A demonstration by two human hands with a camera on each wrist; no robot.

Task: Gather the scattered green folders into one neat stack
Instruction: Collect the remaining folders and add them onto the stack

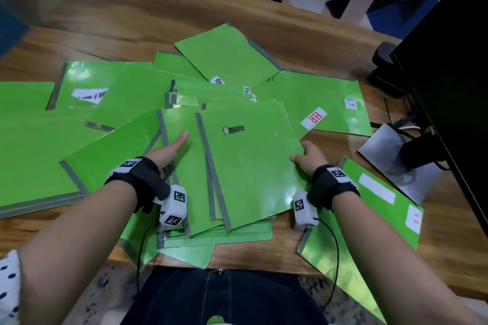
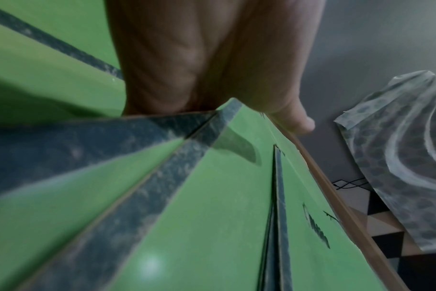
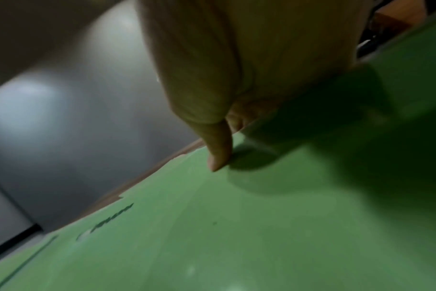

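Note:
A loose stack of green folders [image 1: 245, 166] with grey spines lies fanned at the table's near middle. My left hand [image 1: 169, 152] grips its left side, thumb on top and fingers hidden underneath. My right hand [image 1: 307, 157] grips its right edge the same way. In the left wrist view the left hand [image 2: 212, 59] grips the folder edges [image 2: 212, 216]. The right wrist view shows my right hand [image 3: 236, 59] pressing its thumb on the top folder [image 3: 261, 236]. More green folders lie scattered at the left [image 1: 31, 145], behind [image 1: 227, 53], at the back right [image 1: 330, 92] and near right [image 1: 369, 206].
The wooden table [image 1: 132, 21] runs back to a grey wall. A black monitor [image 1: 449, 74] fills the right side, with its stand [image 1: 383, 150] and cables on the table beside the folders. The near-right folder overhangs the table's front edge.

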